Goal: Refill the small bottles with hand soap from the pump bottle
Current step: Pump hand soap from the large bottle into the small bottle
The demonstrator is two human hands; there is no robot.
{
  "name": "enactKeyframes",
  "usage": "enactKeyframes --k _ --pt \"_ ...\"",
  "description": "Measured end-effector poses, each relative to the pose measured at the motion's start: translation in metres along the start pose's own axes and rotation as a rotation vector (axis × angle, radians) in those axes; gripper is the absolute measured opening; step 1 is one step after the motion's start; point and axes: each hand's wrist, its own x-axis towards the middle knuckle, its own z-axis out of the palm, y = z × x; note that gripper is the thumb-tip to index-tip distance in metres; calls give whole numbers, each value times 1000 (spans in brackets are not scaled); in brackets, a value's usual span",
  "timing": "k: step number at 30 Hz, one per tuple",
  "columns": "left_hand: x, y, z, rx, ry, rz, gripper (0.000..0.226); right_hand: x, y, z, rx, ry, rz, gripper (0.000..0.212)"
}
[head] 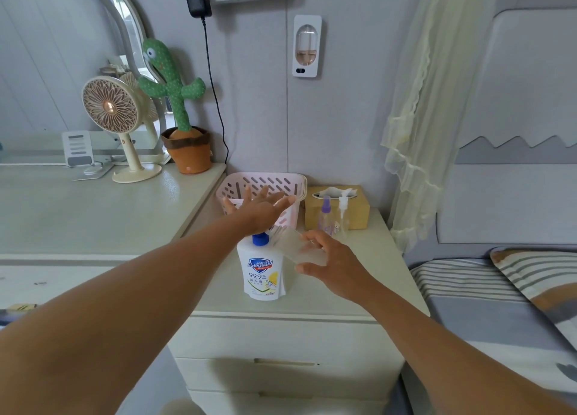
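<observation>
While my left hand (260, 210) hovers, fingers spread, over the blue pump of the soap bottle (261, 269) toward the front edge of the nightstand (368, 277), my right hand (332, 263) grips a frosted bottle (296, 249), tilted toward the spout. I judge this the filling step. Whether my palm touches the pump I cannot tell. Next I must line the mouth up under the spout, then press steadily. Two more small bottles (334, 216) stand near the back right corner.
</observation>
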Motion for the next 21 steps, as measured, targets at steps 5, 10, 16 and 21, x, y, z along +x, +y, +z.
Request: enactKeyframes --k 5,10,16,21 --pt "-9 1 8 6 -7 -18 67 -2 6 8 -8 -20 10 46" --pt "-6 3 1 12 -31 2 69 -3 1 4 -16 -9 11 49" --pt "-3 4 -3 -14 -10 9 67 -1 -2 1 -22 -1 15 50" --pt "-13 6 5 -16 -30 50 61 -5 2 11 -16 -17 30 47"
